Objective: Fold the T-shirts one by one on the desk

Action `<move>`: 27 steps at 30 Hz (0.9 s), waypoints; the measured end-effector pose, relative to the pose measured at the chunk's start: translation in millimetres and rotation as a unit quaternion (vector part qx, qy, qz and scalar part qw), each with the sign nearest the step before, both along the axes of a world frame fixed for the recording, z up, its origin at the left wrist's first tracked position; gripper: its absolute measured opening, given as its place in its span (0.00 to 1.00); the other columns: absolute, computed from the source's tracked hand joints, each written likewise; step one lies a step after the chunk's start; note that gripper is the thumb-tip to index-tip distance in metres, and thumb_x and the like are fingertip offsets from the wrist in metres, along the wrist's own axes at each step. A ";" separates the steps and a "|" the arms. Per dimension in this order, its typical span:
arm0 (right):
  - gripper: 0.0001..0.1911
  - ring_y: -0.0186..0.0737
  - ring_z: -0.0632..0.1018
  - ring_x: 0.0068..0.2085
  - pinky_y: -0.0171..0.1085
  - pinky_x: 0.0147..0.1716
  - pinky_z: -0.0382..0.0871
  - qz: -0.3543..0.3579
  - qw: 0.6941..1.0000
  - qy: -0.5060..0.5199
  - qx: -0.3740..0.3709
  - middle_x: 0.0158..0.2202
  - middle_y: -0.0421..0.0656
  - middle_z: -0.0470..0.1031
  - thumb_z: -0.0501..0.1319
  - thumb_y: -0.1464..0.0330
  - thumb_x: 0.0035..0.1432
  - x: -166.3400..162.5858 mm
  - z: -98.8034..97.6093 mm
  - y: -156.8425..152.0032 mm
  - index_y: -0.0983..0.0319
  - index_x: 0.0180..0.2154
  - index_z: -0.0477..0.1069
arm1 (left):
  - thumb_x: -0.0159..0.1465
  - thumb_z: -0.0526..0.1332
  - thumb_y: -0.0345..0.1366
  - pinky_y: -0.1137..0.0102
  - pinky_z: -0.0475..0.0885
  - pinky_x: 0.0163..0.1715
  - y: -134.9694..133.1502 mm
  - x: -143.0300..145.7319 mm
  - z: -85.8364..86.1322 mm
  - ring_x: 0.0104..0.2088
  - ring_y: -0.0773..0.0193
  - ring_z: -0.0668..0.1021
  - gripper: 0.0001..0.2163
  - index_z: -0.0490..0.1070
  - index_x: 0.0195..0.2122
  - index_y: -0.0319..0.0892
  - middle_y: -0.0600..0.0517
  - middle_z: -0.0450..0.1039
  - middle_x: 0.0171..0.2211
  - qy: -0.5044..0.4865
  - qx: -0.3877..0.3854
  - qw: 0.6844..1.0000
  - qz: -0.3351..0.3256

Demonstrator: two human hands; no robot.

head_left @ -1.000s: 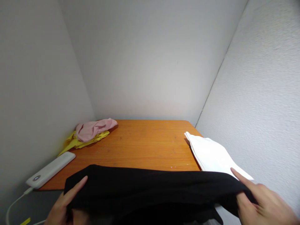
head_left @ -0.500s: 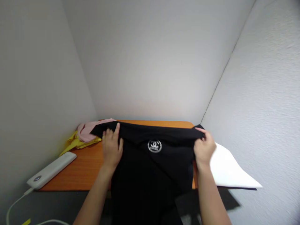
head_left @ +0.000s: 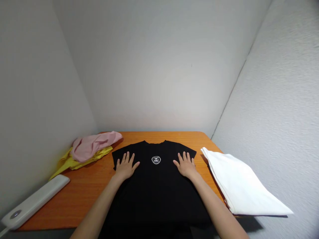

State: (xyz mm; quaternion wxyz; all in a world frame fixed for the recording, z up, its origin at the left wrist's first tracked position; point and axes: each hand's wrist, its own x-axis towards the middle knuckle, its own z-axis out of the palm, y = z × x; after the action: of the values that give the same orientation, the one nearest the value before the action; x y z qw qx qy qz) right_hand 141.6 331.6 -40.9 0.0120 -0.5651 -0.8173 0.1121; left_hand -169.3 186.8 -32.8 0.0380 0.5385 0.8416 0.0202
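A black T-shirt (head_left: 157, 189) with a round white chest logo lies spread on the orange-brown wooden table (head_left: 82, 189), its neckline toward the far wall. Its lower part reaches the near table edge, where the hem cannot be made out. My left hand (head_left: 125, 166) rests flat near the left sleeve side, fingers spread. On the other side, my right hand (head_left: 185, 165) presses flat by the right sleeve, its fingers also apart. Neither hand grips the cloth.
At the far left, a pink garment (head_left: 92, 146) lies crumpled on a yellow one (head_left: 74, 164). A long white device (head_left: 37, 199) with a cable sits along the left wall. Folded white cloth (head_left: 246, 186) lies at the right, reaching the near edge. Walls stand behind and on both sides.
Both hands have let go of the T-shirt's raised top and now lie flat on it. The shirt has come down smooth on the table, with sleeves and neckline spread out.
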 end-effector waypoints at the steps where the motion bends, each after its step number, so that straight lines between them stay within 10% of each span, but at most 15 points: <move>1: 0.41 0.56 0.36 0.69 0.57 0.64 0.34 -0.007 1.000 -0.005 -0.001 0.71 0.51 0.34 0.39 0.43 0.64 -1.0 0.7 8.1 0.61 0.69 0.44 | 0.66 0.39 0.59 0.43 0.48 0.63 6.0 -3.6 -0.6 0.69 0.47 0.46 0.35 0.47 0.69 0.45 0.42 0.38 0.70 0.000 -0.001 1.000 0.001; 18: 0.37 0.51 0.36 0.70 0.54 0.64 0.24 -0.010 0.997 -0.006 0.081 0.71 0.48 0.38 0.38 0.47 0.66 -21.7 11.4 71.6 0.60 0.69 0.47 | 0.68 0.39 0.53 0.49 0.44 0.65 83.9 -27.3 -1.8 0.69 0.52 0.50 0.30 0.49 0.68 0.47 0.46 0.44 0.70 0.042 0.046 0.998 0.007; 27: 0.39 0.49 0.36 0.70 0.52 0.64 0.26 0.116 0.989 0.044 0.081 0.71 0.51 0.39 0.38 0.48 0.67 -53.0 14.2 18.9 0.67 0.69 0.42 | 0.68 0.37 0.56 0.50 0.37 0.66 64.3 45.6 8.5 0.70 0.55 0.42 0.32 0.48 0.69 0.46 0.48 0.40 0.71 0.042 0.061 0.993 -0.093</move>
State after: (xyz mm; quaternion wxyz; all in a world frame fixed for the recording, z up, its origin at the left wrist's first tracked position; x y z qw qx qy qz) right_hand 88.5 350.5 -26.7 0.0807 -0.4579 -0.8825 0.0714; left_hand -123.8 251.1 -24.4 -0.0285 0.6164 0.7856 0.0448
